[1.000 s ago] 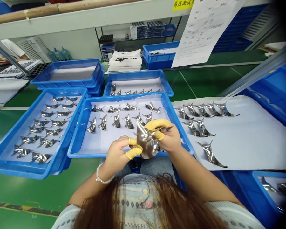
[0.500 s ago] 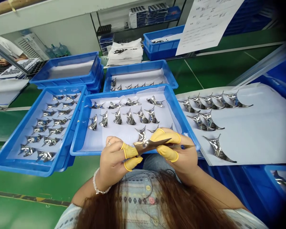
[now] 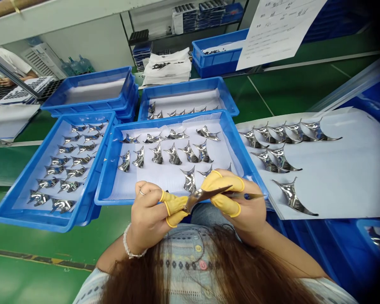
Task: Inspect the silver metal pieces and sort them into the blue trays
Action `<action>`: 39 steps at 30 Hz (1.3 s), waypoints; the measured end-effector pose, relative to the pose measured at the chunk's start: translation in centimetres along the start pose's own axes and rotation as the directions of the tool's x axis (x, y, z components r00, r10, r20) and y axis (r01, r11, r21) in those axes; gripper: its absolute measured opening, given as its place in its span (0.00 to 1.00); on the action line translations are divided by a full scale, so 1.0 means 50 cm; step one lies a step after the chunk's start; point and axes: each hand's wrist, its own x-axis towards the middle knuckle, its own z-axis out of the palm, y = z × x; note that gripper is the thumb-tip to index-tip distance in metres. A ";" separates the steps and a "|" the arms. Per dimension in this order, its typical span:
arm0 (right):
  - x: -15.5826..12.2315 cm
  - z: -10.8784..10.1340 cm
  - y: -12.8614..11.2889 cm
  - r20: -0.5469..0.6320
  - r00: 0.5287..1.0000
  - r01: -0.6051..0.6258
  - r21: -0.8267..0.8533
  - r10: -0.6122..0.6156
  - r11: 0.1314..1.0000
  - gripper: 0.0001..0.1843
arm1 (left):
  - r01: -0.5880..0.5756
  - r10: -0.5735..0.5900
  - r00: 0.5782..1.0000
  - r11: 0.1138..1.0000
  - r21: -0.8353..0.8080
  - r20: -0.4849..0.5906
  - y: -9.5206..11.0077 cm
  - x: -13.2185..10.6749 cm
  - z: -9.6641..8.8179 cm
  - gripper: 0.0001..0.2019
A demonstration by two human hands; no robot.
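since the frame before, the shiny metal piece [image 3: 202, 195] had tipped nearly edge-on, and the head view had drifted slightly. it sat between both hands, just above the near rim of the tray. the left hand [image 3: 148, 215] was closed on one end of it, pinching it between fingers in yellow cots [image 3: 174, 203]. the right hand [image 3: 243, 207] was closed on the other side, its cotted fingers [image 3: 223, 183] nearly flat against the metal, with a thin dark tip [image 3: 243, 196] poking past them, too small to name. a ring [image 3: 142, 192] sat on a left finger and a bracelet [image 3: 129, 245] circled the left wrist. beyond the hands, the tray [image 3: 120, 200] held rows of matching pieces [image 3: 173, 155] on white paper. a second tray [image 3: 34, 221] of pieces lay to the left, a sheet [image 3: 345, 185] with more lay to the right, and a third tray [image 3: 190, 86] stood farther back.
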 end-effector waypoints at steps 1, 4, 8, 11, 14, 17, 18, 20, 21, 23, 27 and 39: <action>-0.001 -0.001 0.001 -0.004 1.000 -0.004 -0.001 0.004 1.000 0.07 | 0.042 -0.041 0.999 0.998 -0.052 0.023 -0.001 0.000 0.000 0.09; 0.000 -0.006 0.004 -0.008 0.999 -0.043 -0.006 0.043 0.999 0.08 | 0.303 -0.244 0.950 0.872 -0.383 0.197 -0.004 0.000 0.004 0.16; 0.006 -0.008 0.002 0.090 0.983 -0.158 -0.033 0.160 0.987 0.11 | 0.614 -0.465 0.769 0.347 -0.709 0.439 -0.010 0.000 0.018 0.21; 0.008 -0.003 0.000 0.202 0.962 -0.196 0.035 0.185 0.980 0.12 | 0.646 -0.491 0.704 0.141 -0.750 0.513 -0.011 0.005 0.027 0.20; 0.005 0.005 0.000 0.239 0.950 -0.236 0.125 0.201 0.964 0.12 | 0.658 -0.516 0.672 0.086 -0.748 0.531 -0.010 0.014 0.032 0.23; 0.003 0.010 0.002 0.243 0.944 -0.270 0.173 0.225 0.947 0.12 | 0.657 -0.510 0.670 0.072 -0.750 0.539 -0.008 0.021 0.034 0.24; 0.003 0.011 0.002 0.242 0.942 -0.279 0.185 0.231 0.942 0.12 | 0.654 -0.502 0.673 0.061 -0.754 0.543 -0.007 0.022 0.035 0.23; 0.003 0.013 0.001 0.246 0.938 -0.297 0.206 0.244 0.932 0.12 | 0.650 -0.489 0.675 0.038 -0.759 0.553 -0.007 0.023 0.036 0.22; 0.004 0.014 0.001 0.249 0.935 -0.307 0.214 0.252 0.927 0.12 | 0.649 -0.485 0.674 0.030 -0.760 0.557 -0.007 0.023 0.036 0.22; 0.006 0.016 -0.001 0.257 0.927 -0.334 0.228 0.274 0.915 0.13 | 0.652 -0.492 0.668 0.024 -0.758 0.558 -0.006 0.025 0.036 0.22; 0.008 0.020 -0.002 0.254 0.910 -0.387 0.244 0.327 0.889 0.17 | 0.666 -0.497 0.646 -0.004 -0.746 0.579 0.000 0.031 0.035 0.23; 0.004 0.019 0.028 0.234 0.828 -0.550 0.510 0.509 0.661 0.20 | 0.546 -0.486 0.757 0.104 -0.831 0.437 -0.010 0.008 0.040 0.20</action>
